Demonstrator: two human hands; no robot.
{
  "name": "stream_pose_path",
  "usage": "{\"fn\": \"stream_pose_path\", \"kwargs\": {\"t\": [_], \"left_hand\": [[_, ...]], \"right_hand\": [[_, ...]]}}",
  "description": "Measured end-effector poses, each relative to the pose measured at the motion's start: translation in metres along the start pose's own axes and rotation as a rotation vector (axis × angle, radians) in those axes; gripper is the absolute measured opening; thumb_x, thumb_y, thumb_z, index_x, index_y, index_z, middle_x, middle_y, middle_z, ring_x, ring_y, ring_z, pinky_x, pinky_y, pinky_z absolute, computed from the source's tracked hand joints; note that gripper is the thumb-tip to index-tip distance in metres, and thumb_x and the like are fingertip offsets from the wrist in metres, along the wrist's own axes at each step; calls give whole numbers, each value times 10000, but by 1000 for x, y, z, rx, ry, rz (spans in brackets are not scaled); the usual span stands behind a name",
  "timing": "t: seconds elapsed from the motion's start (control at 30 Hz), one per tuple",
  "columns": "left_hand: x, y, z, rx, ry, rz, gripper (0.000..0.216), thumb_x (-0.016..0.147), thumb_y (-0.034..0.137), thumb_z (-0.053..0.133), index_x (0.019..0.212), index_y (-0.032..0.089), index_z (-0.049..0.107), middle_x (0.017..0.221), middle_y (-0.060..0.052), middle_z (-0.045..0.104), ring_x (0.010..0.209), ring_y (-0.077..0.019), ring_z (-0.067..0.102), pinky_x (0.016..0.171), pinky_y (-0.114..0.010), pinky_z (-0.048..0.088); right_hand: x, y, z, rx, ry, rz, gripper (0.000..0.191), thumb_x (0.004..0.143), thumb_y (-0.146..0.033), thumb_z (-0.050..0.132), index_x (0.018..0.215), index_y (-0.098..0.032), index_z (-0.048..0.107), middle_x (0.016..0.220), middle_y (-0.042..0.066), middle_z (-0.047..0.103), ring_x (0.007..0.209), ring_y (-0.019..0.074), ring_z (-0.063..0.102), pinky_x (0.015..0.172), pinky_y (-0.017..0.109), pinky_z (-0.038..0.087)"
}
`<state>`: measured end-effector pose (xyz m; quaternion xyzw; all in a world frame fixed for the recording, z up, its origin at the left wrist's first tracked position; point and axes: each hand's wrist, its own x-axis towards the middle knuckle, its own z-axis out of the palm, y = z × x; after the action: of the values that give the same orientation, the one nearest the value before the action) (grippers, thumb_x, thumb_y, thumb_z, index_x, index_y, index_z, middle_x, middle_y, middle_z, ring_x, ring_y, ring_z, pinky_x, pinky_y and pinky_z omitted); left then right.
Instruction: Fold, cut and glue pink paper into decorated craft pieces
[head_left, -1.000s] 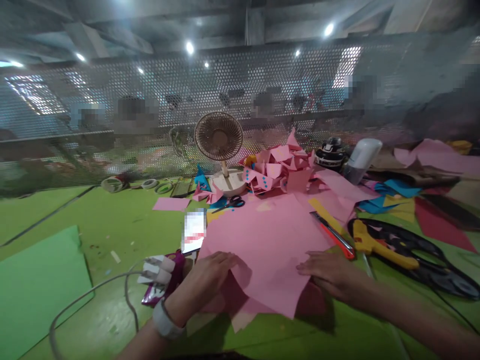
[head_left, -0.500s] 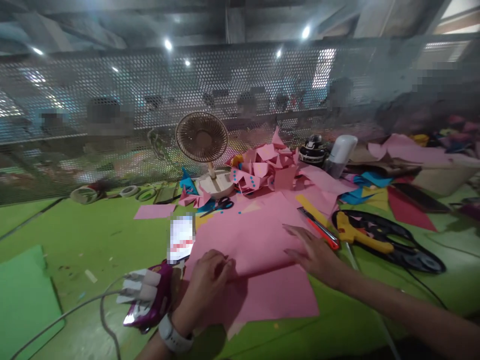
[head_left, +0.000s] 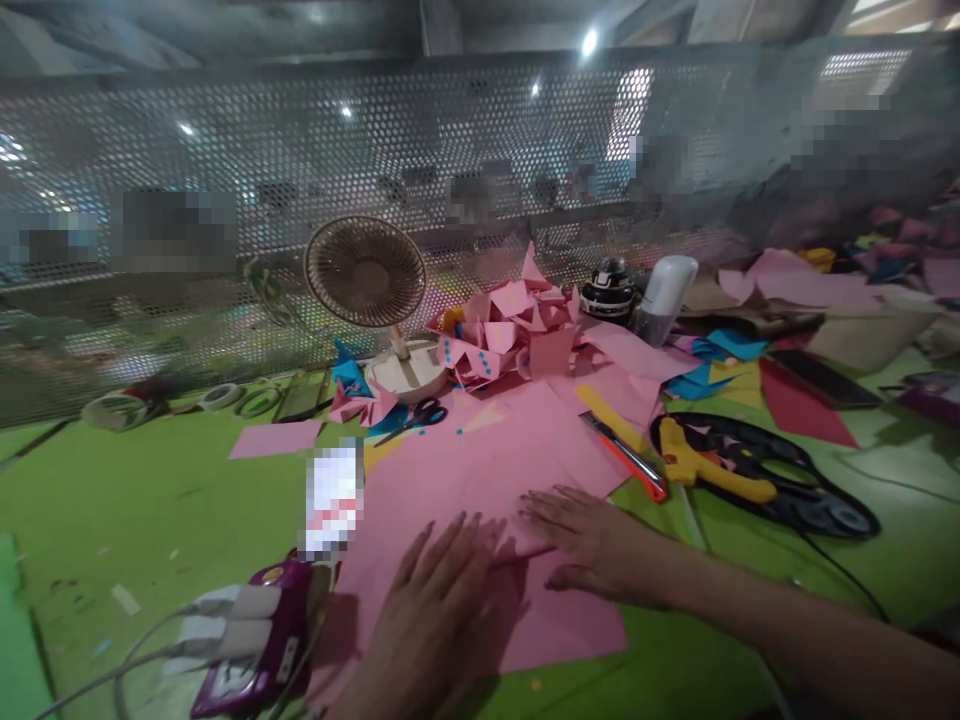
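Note:
A large sheet of pink paper (head_left: pixel 442 470) lies on the green table, with a further pink layer (head_left: pixel 570 630) showing along its near edge. My left hand (head_left: pixel 439 590) rests on the paper, fingers stretched out and pointing away from me. From the right, my right hand (head_left: pixel 592 540) lies flat on the same paper with its fingers extended. The fingertips of the two hands are a short gap apart, and neither hand grips anything. Beyond my right hand are a red utility knife (head_left: pixel 637 465) and a yellow-handled glue gun (head_left: pixel 709 465) on a black tray.
Left of the paper stand a lit phone (head_left: pixel 334 500) and a purple power strip (head_left: pixel 259 635) with plugs and cables. Farther back are scissors (head_left: pixel 412 420), a small fan (head_left: pixel 365 272), a heap of folded pink pieces (head_left: pixel 517 330) and a white-topped bottle (head_left: pixel 666 295). A perforated metal screen (head_left: pixel 450 130) rises behind.
My left hand has gone from curled fingers to a flat, spread hand on the paper. My right hand has moved left and lies flatter. The view has shifted slightly to the right.

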<state>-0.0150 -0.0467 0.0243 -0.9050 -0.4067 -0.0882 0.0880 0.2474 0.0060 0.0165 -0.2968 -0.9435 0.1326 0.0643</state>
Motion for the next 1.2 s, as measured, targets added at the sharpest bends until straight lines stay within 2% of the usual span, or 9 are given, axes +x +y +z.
{"fn": "stream_pose_path", "kwargs": {"t": [0.1,0.2,0.37,0.53,0.67,0.83,1.03,1.2], "left_hand": [[3,10,1,31,-43,64,637,826,536,412,1370,245,255,1425,-52,276,1283,-258,266,1033,-435,236],[5,10,3,42,-41,40,717,792,616,392,1378,232,238,1427,-68,266,1290,-265,256,1029,-434,253],[6,6,9,55,-44,34,716,787,608,408,1371,220,263,1411,-74,303,1287,-263,269,1024,-427,277],[7,3,15,87,-16,47,714,773,618,416,1353,214,313,1384,-88,352,1265,-273,311,1000,-419,308],[10,1,16,84,-18,56,634,787,564,448,1331,254,354,1367,-61,385,1253,-270,333,992,-420,317],[12,-1,20,56,4,61,614,775,541,483,1319,281,372,1353,-37,408,1250,-262,341,1007,-408,301],[12,-2,23,44,15,51,617,776,540,478,1325,284,362,1348,-36,416,1247,-255,348,1031,-409,263],[12,-3,25,57,36,76,650,760,593,455,1324,283,366,1340,-33,426,1252,-257,339,1055,-408,216]], "right_hand": [[0,2,3,-8,39,-4,668,851,-561,332,1376,-155,255,1403,120,306,1307,227,229,1072,430,199],[-1,1,5,-43,79,-25,651,861,-537,338,1372,-142,261,1412,124,283,1316,238,198,1072,448,187],[-6,-6,3,-21,122,-120,641,857,-517,375,1372,-153,263,1399,102,322,1323,218,179,1077,435,188],[-7,-5,4,-2,96,-105,692,838,-560,363,1379,-146,242,1398,109,319,1319,236,189,1077,450,174],[-7,-3,4,16,97,-112,691,838,-546,381,1372,-126,256,1387,120,338,1313,238,207,1075,450,177],[-6,-2,0,48,36,-110,692,845,-518,398,1373,-99,240,1410,130,286,1319,242,186,1077,448,164],[-8,-2,-9,80,6,-97,695,845,-502,403,1383,-109,206,1411,137,274,1321,241,180,1077,495,60],[-10,-2,-13,106,-16,-101,750,827,-528,391,1397,-112,139,1432,148,208,1332,251,130,1052,546,-4]]}}
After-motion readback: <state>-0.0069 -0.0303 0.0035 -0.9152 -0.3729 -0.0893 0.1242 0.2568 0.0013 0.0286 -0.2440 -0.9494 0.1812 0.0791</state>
